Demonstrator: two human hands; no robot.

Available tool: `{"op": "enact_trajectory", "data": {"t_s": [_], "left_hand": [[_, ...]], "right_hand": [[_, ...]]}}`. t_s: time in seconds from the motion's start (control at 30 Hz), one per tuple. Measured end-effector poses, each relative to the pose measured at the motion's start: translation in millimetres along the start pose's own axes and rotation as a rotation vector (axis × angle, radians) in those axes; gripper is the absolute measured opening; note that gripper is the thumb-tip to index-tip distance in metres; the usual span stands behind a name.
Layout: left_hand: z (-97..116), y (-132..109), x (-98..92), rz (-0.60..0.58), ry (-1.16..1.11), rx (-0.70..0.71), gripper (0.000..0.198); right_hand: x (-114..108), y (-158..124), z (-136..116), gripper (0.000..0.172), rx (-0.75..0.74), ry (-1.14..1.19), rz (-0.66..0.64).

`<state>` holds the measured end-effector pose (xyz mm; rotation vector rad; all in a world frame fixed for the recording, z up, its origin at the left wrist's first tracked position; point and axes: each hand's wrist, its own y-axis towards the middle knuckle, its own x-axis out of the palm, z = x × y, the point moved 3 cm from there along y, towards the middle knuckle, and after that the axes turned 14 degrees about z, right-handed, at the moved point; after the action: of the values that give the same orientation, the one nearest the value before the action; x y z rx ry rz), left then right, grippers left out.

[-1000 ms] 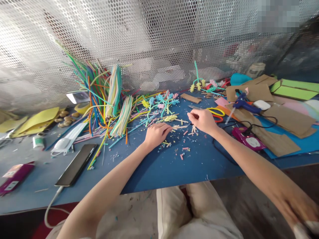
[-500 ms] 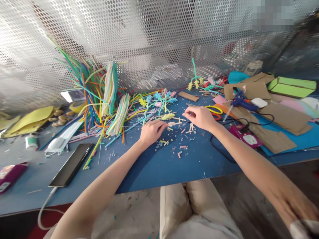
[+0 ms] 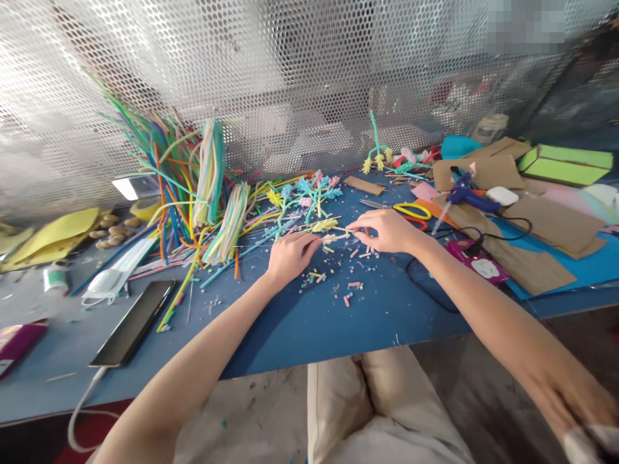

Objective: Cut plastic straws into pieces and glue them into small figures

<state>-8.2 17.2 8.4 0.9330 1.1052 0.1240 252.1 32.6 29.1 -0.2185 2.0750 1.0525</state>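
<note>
My left hand (image 3: 293, 256) is closed in a pinch on a pale pipe-cleaner sprig (image 3: 332, 238) just above the blue table. At the sprig's right end my right hand (image 3: 387, 231) has thumb and forefinger pressed together around a small piece I cannot make out clearly. A yellow pipe-cleaner sprig (image 3: 325, 225) lies just behind the pale one. Short cut pipe-cleaner bits (image 3: 355, 284) are scattered in front of both hands. Behind my right hand are scissors (image 3: 411, 211) with yellow and orange handles. Blue and pink pipe-cleaner flowers (image 3: 314, 191) lie beyond my left hand.
Bundled pipe cleaners (image 3: 228, 222) and a face mask (image 3: 116, 270) lie left, near a phone (image 3: 135, 322) on a cable. To the right are a blue glue gun (image 3: 471, 194), cardboard (image 3: 556, 225) and a purple device (image 3: 476, 263) with cords. A perforated metal screen (image 3: 309, 84) stands behind.
My right hand has moved slightly left and down, bringing its fingertips to the end of the pale sprig. My left hand stays almost in place, still pinching.
</note>
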Motion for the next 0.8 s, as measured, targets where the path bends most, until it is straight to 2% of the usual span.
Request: {"op": "enact_trajectory", "data": {"t_s": [0.23, 0.43, 0.8], "left_hand": [[4.4, -0.8, -0.9, 0.034, -0.022, 0.055, 0.032], [10.1, -1.6, -4.6, 0.068, -0.083, 0.137, 0.027], [11.0, -3.1, -7.1, 0.097, -0.066, 0.092, 0.023]], "right_hand": [[7.1, -3.2, 0.5, 0.025, 0.014, 0.069, -0.029], [4.1, -1.6, -2.0, 0.022, 0.017, 0.054, -0.025], [2.2, -0.7, -6.3, 0.021, 0.021, 0.065, -0.020]]}}
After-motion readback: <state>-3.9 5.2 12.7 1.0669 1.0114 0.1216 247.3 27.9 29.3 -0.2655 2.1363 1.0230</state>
